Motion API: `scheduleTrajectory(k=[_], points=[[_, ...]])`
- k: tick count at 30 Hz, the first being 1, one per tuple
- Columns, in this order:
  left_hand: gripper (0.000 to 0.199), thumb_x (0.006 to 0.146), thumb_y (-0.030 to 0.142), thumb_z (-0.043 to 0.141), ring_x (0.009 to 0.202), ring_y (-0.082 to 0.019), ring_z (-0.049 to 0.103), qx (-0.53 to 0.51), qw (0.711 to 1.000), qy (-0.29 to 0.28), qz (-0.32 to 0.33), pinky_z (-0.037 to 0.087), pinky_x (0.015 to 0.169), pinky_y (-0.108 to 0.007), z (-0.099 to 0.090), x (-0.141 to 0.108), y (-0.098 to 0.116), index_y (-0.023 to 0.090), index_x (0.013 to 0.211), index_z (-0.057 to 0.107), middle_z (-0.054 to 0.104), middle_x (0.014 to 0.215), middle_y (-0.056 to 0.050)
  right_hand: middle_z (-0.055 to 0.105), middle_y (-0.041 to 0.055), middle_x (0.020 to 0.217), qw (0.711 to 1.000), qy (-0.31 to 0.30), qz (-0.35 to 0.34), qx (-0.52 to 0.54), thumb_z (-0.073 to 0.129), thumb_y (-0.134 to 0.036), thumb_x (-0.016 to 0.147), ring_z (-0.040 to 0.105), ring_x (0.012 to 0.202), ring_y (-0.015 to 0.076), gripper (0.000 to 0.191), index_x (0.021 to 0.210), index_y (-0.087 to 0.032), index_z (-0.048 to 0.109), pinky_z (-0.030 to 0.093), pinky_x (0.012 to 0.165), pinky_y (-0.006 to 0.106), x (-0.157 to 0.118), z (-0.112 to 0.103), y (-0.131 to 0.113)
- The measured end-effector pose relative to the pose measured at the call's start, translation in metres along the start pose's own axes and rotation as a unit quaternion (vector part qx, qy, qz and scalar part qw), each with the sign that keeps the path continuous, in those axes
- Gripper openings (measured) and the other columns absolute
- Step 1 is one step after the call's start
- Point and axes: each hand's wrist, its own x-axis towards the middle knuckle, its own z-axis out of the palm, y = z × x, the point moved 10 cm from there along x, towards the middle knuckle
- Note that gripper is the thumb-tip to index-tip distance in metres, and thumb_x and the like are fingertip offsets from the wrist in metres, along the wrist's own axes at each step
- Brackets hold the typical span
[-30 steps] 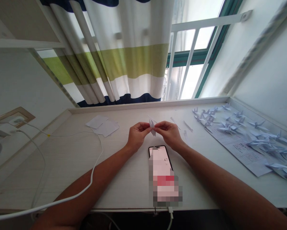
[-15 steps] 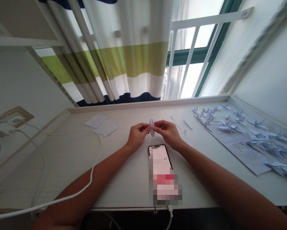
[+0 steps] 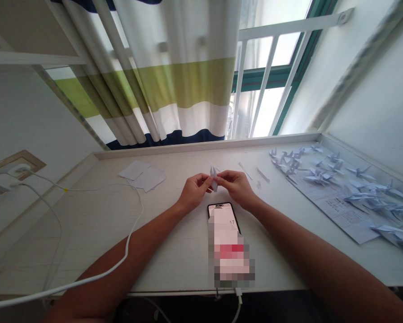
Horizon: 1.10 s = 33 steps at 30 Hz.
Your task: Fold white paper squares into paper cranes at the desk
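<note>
A small folded piece of white paper (image 3: 214, 178), narrow and pointed at its ends, is held up over the middle of the desk. My left hand (image 3: 195, 190) pinches it from the left between thumb and fingers. From the right, my right hand (image 3: 237, 186) grips the same paper with its fingertips. The finer folds are too small to make out. Just below the hands lies a phone (image 3: 225, 224) with a lit, partly blurred screen.
Several white paper cranes (image 3: 322, 176) stand on a printed sheet (image 3: 348, 226) at the right. Square papers (image 3: 151, 178) lie at the back left, paper strips (image 3: 263, 174) right of my hands. A white cable (image 3: 132, 231) crosses above my left forearm.
Both hands keep their pinch on the folded paper, whose outline has shifted slightly between the fingertips. The whole view has moved a little; the things on the desk stay put.
</note>
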Motion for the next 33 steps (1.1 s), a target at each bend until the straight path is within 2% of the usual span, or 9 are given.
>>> scheduleTrajectory(k=[8, 13, 18, 23, 26, 33], points=[[0.032, 0.077, 0.045, 0.08, 0.066, -0.013, 0.063, -0.006, 1.0, -0.005, 0.021, 0.051, 0.065, -0.027, 0.002, 0.0, 0.0, 0.016, 0.081, 0.068, 0.069, 0.073, -0.003, 0.074, 0.0055, 0.08, 1.0, -0.018, 0.009, 0.017, 0.082, -0.052, 0.071, 0.066, 0.077, 0.0198, 0.035, 0.079, -0.018, 0.076, 0.053, 0.078, 0.036, 0.001, 0.001, 0.002], [0.031, 0.074, 0.041, 0.083, 0.068, -0.014, 0.065, -0.003, 1.0, -0.009, 0.012, 0.053, 0.067, -0.028, 0.001, 0.0, -0.001, 0.015, 0.082, 0.069, 0.069, 0.074, -0.003, 0.073, 0.005, 0.079, 1.0, 0.003, -0.014, -0.007, 0.082, -0.054, 0.07, 0.064, 0.074, 0.0188, 0.037, 0.079, -0.018, 0.075, 0.054, 0.074, 0.034, 0.003, -0.004, 0.002], [0.032, 0.077, 0.045, 0.079, 0.071, -0.015, 0.066, -0.015, 0.999, 0.033, 0.027, 0.057, 0.067, -0.03, -0.007, -0.001, 0.006, 0.016, 0.085, 0.067, 0.069, 0.08, -0.003, 0.075, 0.0069, 0.082, 0.999, 0.01, -0.033, -0.042, 0.081, -0.052, 0.073, 0.066, 0.077, 0.0207, 0.035, 0.082, -0.018, 0.076, 0.053, 0.074, 0.036, 0.003, -0.004, 0.0], [0.032, 0.079, 0.046, 0.078, 0.072, -0.016, 0.067, 0.039, 0.996, 0.067, 0.043, 0.056, 0.069, -0.03, -0.015, -0.002, 0.008, 0.015, 0.084, 0.07, 0.072, 0.08, -0.005, 0.076, 0.0072, 0.081, 0.997, 0.025, -0.026, -0.063, 0.08, -0.052, 0.073, 0.066, 0.073, 0.0201, 0.035, 0.084, -0.018, 0.078, 0.052, 0.069, 0.035, 0.002, -0.006, -0.001], [0.03, 0.08, 0.045, 0.076, 0.071, -0.017, 0.068, 0.058, 0.995, 0.073, 0.042, 0.055, 0.069, -0.03, -0.015, -0.003, 0.01, 0.015, 0.084, 0.074, 0.075, 0.081, -0.007, 0.075, 0.0067, 0.079, 0.999, 0.016, -0.012, -0.046, 0.08, -0.053, 0.073, 0.065, 0.071, 0.019, 0.037, 0.085, -0.018, 0.078, 0.052, 0.065, 0.033, 0.002, -0.003, 0.001], [0.028, 0.081, 0.044, 0.075, 0.078, -0.018, 0.068, 0.05, 0.995, 0.073, 0.043, 0.053, 0.074, -0.03, -0.013, -0.002, 0.011, 0.016, 0.081, 0.076, 0.076, 0.086, -0.007, 0.073, 0.0046, 0.073, 1.0, 0.006, 0.003, 0.021, 0.085, -0.052, 0.068, 0.064, 0.069, 0.0178, 0.038, 0.081, -0.017, 0.077, 0.053, 0.073, 0.035, -0.001, 0.003, 0.003]])
